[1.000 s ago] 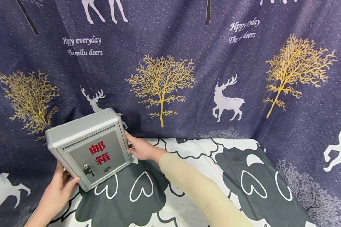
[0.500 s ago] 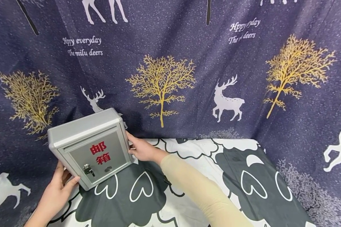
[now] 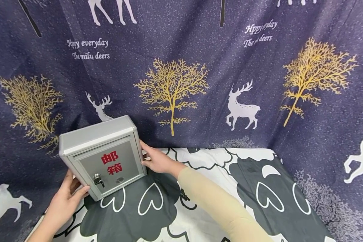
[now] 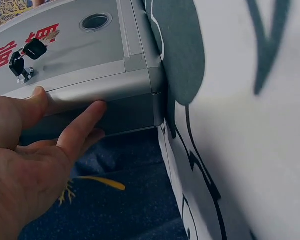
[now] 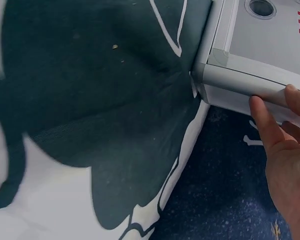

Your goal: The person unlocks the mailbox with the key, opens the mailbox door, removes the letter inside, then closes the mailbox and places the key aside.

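Observation:
A silver metal mailbox [image 3: 125,158] with red characters on its door stands at the left on the sheep-print cloth, turned at an angle. A small key set [image 3: 98,181] hangs from the lock on its front. My left hand [image 3: 63,203] holds its left side; in the left wrist view the thumb of that hand [image 4: 30,170] lies on the front edge and fingers touch the side face. Opposite, my right hand [image 3: 160,161] grips the right side. The right wrist view shows this hand [image 5: 290,165] with thumb at the front edge and fingers along the side.
The black-and-white cloth [image 3: 205,208] covers the surface. Directly behind the mailbox hangs a dark blue curtain [image 3: 181,40] printed with deer and trees. A round window [image 5: 261,8] is set in the mailbox door. A small dark item [image 3: 184,195] shows under my right wrist.
The mailbox has shifted a little to the right, mostly in the last half second, with both hands moving along on its sides. Its door has stayed closed.

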### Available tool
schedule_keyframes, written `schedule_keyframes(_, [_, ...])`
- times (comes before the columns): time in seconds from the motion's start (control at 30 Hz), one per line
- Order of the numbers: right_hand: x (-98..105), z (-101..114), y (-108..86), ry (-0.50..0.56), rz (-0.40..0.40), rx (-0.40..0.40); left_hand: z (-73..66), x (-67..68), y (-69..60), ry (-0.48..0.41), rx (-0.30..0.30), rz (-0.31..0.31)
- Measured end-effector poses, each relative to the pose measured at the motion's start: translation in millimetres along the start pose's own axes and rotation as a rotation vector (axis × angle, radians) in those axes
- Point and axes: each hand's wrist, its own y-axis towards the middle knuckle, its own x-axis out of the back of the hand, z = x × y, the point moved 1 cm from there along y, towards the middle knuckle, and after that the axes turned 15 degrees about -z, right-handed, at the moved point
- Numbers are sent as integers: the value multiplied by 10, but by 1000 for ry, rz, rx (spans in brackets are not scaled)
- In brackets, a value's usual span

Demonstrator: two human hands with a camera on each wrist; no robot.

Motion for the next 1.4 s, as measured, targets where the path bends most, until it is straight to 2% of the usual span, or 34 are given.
schedule_keyframes(0.17, [102,-46,-119,-6,-26,-28,-39,-82,42,-80,25,57])
schedule_keyframes(0.33, [209,-91,-261,2,-55,-51,-77,-178,75,-103,34,93])
schedule_keyframes(0.6, [397,-160,-493,20,-131,-58,-188,-390,147,-125,-11,134])
schedule_keyframes(0.8, [534,-180,-675,-6,-182,-55,-255,-546,190,-166,-50,148])
schedule_keyframes(1.03, [698,-205,-892,0,-247,-110,-337,-751,235,-227,-39,184])
schedule_keyframes(1.23, [848,-215,-1071,10,-286,-150,-443,-899,285,-229,-27,195])
schedule_keyframes(1.4, [977,-197,-1237,-23,-324,-166,-539,-1032,339,-250,-56,221])
